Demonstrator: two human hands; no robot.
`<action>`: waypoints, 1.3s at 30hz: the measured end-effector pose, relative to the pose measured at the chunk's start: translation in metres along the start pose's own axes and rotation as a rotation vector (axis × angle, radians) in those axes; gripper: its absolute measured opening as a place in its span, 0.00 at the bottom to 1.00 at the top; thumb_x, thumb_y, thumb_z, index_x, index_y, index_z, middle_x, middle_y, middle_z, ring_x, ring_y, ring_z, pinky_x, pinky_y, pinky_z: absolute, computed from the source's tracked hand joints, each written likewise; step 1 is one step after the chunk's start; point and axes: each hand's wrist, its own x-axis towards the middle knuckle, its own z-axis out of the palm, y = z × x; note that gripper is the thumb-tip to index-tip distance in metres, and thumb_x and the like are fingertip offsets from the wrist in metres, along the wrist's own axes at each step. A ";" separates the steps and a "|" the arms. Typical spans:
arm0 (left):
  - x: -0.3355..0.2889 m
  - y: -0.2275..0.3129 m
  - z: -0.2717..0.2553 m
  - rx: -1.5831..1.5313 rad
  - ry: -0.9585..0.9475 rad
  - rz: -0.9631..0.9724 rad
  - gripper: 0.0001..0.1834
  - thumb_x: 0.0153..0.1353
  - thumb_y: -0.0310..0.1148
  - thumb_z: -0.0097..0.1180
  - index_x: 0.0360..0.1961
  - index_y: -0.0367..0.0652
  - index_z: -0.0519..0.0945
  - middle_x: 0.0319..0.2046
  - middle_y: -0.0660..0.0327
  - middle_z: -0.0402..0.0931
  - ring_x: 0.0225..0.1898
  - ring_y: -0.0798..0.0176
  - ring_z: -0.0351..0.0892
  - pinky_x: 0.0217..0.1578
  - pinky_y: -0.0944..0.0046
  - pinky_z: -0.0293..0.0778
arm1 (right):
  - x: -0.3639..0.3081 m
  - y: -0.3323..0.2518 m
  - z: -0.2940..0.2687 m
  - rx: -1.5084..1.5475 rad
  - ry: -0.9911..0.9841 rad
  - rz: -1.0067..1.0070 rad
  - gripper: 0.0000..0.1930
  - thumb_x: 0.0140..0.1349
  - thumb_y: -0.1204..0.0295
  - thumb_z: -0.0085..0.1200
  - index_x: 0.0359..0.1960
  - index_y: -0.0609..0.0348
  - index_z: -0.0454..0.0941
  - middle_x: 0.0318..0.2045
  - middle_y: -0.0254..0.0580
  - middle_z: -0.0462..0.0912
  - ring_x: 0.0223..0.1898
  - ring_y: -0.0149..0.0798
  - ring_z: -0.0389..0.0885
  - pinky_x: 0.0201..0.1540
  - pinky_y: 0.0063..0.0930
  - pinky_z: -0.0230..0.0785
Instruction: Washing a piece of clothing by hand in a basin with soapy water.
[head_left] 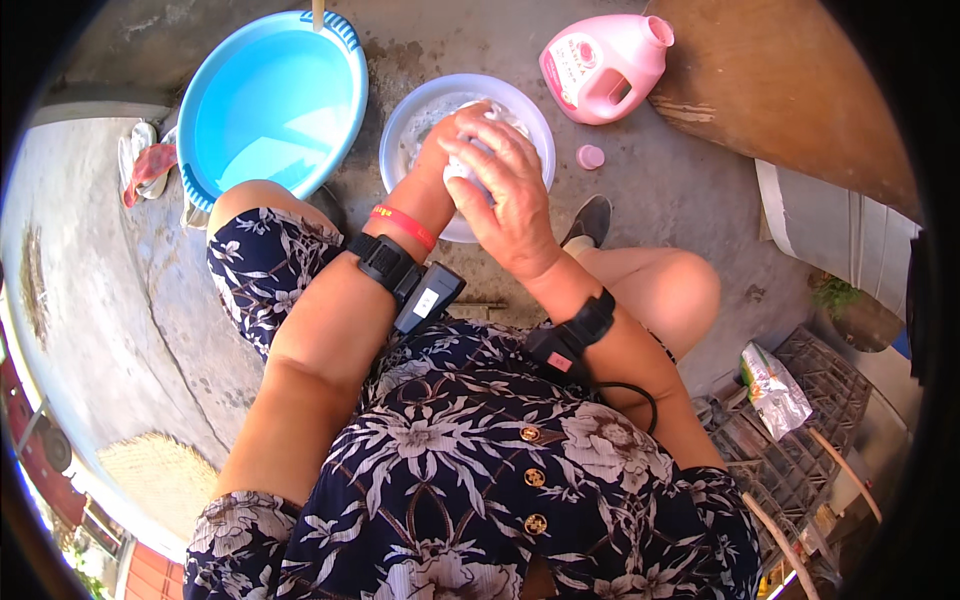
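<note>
The blue basin holds water. The left hand presses against the right hand over the lavender washbasin; its grip is hidden, while right fingers curl round a wet white cloth. Best keep the cloth low, rubbing evenly, away from the uncapped pink detergent jug.

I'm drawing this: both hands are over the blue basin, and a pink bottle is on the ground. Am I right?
Not quite. In the head view, the left hand and right hand are over the smaller pale-purple basin, not the blue basin. The pink bottle is on the ground.
</note>
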 end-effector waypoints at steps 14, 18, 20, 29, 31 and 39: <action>-0.002 -0.001 0.000 0.173 -0.143 -0.034 0.10 0.63 0.34 0.44 0.35 0.39 0.74 0.29 0.56 0.77 0.27 0.59 0.79 0.30 0.60 0.77 | -0.003 0.005 0.000 -0.038 -0.013 -0.095 0.14 0.64 0.64 0.46 0.42 0.60 0.78 0.48 0.48 0.75 0.53 0.44 0.70 0.57 0.31 0.59; 0.000 -0.027 0.027 0.351 0.224 -0.113 0.09 0.61 0.31 0.49 0.35 0.36 0.74 0.28 0.55 0.77 0.26 0.60 0.78 0.29 0.60 0.76 | 0.012 0.069 -0.010 0.434 0.152 0.735 0.17 0.62 0.61 0.48 0.31 0.65 0.80 0.28 0.36 0.81 0.31 0.28 0.76 0.37 0.23 0.68; -0.004 -0.022 0.032 0.303 0.161 -0.142 0.10 0.62 0.32 0.47 0.36 0.35 0.74 0.29 0.56 0.78 0.27 0.59 0.79 0.31 0.60 0.77 | 0.012 0.065 -0.013 0.607 0.086 0.754 0.18 0.63 0.61 0.47 0.33 0.67 0.79 0.33 0.37 0.81 0.36 0.27 0.75 0.41 0.22 0.67; 0.004 -0.009 0.002 0.874 -0.097 0.275 0.09 0.61 0.32 0.46 0.36 0.37 0.75 0.33 0.56 0.78 0.31 0.60 0.79 0.34 0.60 0.77 | 0.006 0.026 0.005 0.074 0.126 0.238 0.08 0.57 0.68 0.50 0.29 0.58 0.79 0.36 0.42 0.79 0.47 0.44 0.74 0.52 0.34 0.64; 0.000 -0.021 0.025 0.301 0.137 -0.066 0.11 0.62 0.33 0.47 0.36 0.36 0.75 0.29 0.57 0.78 0.27 0.60 0.79 0.30 0.61 0.77 | 0.011 0.059 -0.009 0.444 0.100 0.636 0.11 0.60 0.66 0.48 0.32 0.60 0.80 0.36 0.40 0.81 0.45 0.37 0.76 0.49 0.28 0.65; 0.008 -0.008 -0.015 0.053 -0.421 0.018 0.11 0.63 0.36 0.45 0.39 0.40 0.74 0.33 0.57 0.77 0.32 0.61 0.79 0.34 0.63 0.77 | -0.003 0.012 0.006 0.069 0.068 0.019 0.10 0.60 0.70 0.49 0.38 0.61 0.79 0.46 0.46 0.77 0.50 0.45 0.73 0.55 0.35 0.62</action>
